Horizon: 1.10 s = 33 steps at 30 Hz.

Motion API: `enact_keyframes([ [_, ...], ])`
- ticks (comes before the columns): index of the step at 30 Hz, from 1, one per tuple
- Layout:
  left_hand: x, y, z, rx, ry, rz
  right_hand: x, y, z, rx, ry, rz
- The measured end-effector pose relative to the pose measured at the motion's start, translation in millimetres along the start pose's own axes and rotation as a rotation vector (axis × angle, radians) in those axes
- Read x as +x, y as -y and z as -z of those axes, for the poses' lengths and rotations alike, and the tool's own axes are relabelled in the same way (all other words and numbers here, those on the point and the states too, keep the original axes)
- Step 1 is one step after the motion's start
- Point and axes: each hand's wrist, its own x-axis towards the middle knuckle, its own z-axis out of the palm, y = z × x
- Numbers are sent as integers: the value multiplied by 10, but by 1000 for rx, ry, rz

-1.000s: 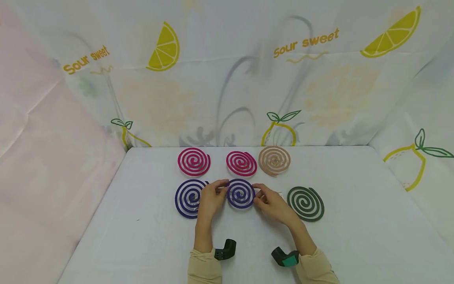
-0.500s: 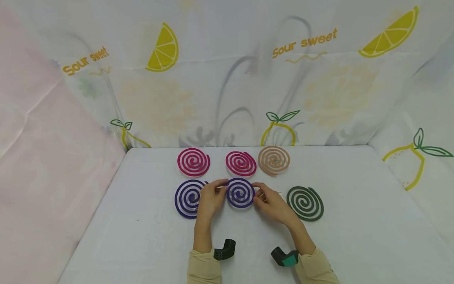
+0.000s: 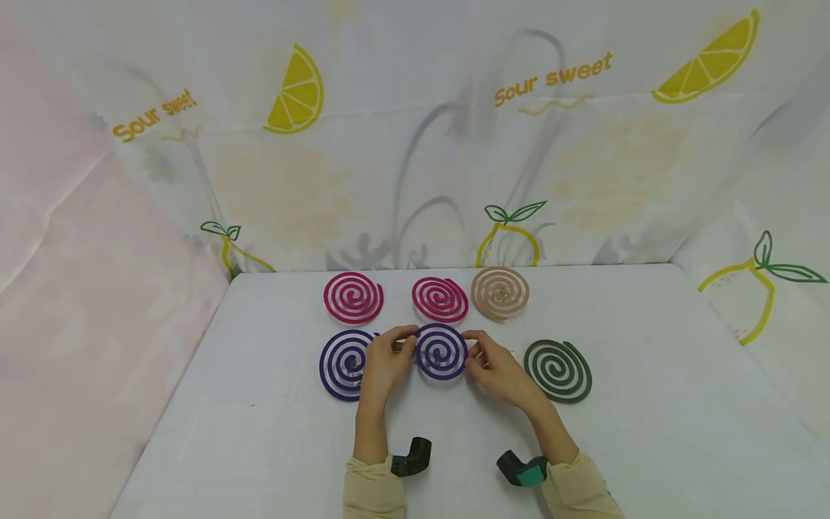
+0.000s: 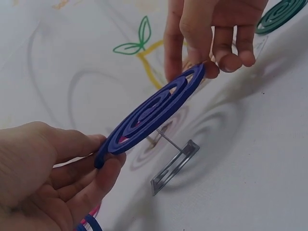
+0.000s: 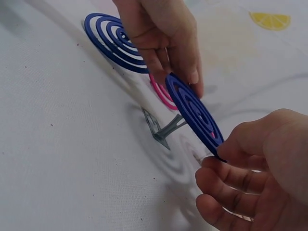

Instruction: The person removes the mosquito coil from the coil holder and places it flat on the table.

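Observation:
A blue-purple mosquito coil (image 3: 439, 352) is held between both hands near the middle of the table. My left hand (image 3: 384, 366) pinches its left edge between thumb and fingers. On the opposite edge, my right hand (image 3: 501, 369) grips it the same way. Under the coil stands a small metal coil stand (image 4: 170, 140), its flat base on the white tabletop and its post rising toward the coil's middle. In the right wrist view the post (image 5: 169, 129) meets the coil's underside. Left of my left hand, partly covered by it, is a second blue-purple coil (image 3: 351, 362).
Along the back edge stand a magenta coil (image 3: 353, 295), another magenta coil (image 3: 439, 296) and a tan coil (image 3: 500, 294). A green coil (image 3: 555, 368) is to the right of my right hand. A patterned cloth (image 3: 363, 180) hangs behind the table (image 3: 259, 461).
Both hands keep their hold on the coil. Together with it they have shifted very slightly away from the person; the other coils stay in place.

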Motion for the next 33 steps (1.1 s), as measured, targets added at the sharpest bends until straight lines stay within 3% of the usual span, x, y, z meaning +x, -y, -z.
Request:
enact_keyframes([
  [12,-2,20,-15,-54,10,-9,-1,2,45,-35,-23,8],
  [17,5,23,-32,-78,18,-42,-6,-3,81,-23,-38,3],
  [33,10,-46,-74,-85,74,-89,-31,28,184,-7,-37,-45],
])
